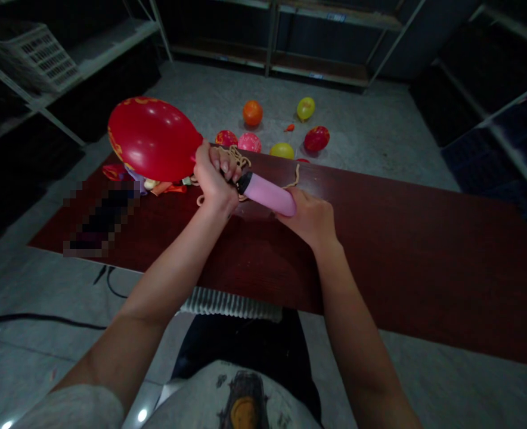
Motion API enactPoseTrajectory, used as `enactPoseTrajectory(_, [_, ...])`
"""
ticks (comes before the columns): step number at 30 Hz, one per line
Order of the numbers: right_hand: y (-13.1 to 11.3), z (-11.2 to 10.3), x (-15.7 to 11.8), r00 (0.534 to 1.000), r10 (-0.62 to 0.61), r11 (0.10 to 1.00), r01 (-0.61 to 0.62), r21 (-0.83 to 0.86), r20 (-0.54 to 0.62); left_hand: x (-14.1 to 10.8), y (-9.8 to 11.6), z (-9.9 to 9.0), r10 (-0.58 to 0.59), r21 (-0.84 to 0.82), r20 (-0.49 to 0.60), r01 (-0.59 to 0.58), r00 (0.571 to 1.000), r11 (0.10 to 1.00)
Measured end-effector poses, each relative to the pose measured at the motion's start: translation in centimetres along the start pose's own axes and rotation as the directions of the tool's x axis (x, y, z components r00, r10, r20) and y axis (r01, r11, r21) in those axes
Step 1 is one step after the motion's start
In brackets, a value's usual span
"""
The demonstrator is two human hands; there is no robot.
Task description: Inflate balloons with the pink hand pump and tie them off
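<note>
A big inflated red balloon (156, 140) with yellow markings points away to the left above the table. My left hand (216, 176) is closed round its neck, where it meets the black end of a pink hand balloon pump (267, 194). The join itself is hidden by the fingers. My right hand (310, 217) grips the other end of the pump, most of its fingers out of sight beneath. Beyond the left hand lies a tangle of tan string (233, 154). Limp, uninflated balloons (165, 188) in several colours lie on the table below the red balloon.
The dark red-brown table (402, 256) runs across in front of me. A pixelated dark object (105, 217) lies at its left. On the floor beyond are several inflated balloons, among them an orange balloon (253, 113). Shelves (326, 70) stand behind; a white basket (44, 56) is at left.
</note>
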State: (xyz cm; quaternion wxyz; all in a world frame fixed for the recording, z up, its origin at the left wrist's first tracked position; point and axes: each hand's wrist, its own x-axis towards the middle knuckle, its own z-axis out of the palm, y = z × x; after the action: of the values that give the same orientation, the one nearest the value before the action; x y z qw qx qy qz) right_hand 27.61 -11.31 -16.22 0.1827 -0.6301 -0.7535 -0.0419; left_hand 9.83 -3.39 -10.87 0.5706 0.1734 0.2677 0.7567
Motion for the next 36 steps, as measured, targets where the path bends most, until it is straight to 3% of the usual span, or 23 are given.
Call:
enactPoseTrajectory(5, [-0.3, 0.8, 0.4, 1.000, 0.009, 1.000, -0.009, 0.029, 0.011, 1.2, -0.3, -1.0, -0.013, 0.001, -0.069, 0.013, 0.998, 1.000])
enactPoseTrajectory(10, [-0.1, 1.3, 0.8, 0.999, -0.025, 0.998, 0.026, 0.051, -0.032, 1.5, 0.5, -0.7, -0.034, -0.088, -0.123, 0.024, 0.992, 0.996])
enactPoseTrajectory(17, [1.5, 0.9, 0.6, 0.997, -0.024, 1.000, 0.023, -0.013, -0.074, 2.7, 1.6, -1.3, 0.003, -0.081, -0.168, -0.017, 0.986, 0.997])
enactPoseTrajectory(23, [3.7, -0.1, 0.1, 0.993, -0.010, 0.996, -0.001, -0.088, -0.120, 4.5, 3.2, -2.9, 0.061, -0.008, -0.132, -0.063, 0.989, 0.998])
enactPoseTrajectory(28, [4.7, -1.2, -0.4, 0.989, -0.001, 0.995, -0.014, -0.098, -0.147, 5.2, 4.7, -3.7, 0.119, -0.006, -0.176, -0.122, 0.977, 0.993])
enactPoseTrajectory(36, [4.5, -1.1, -0.3, 0.992, 0.020, 0.997, -0.029, -0.075, -0.121, 5.1, 4.3, -4.3, 0.141, 0.041, -0.126, -0.137, 0.982, 0.990])
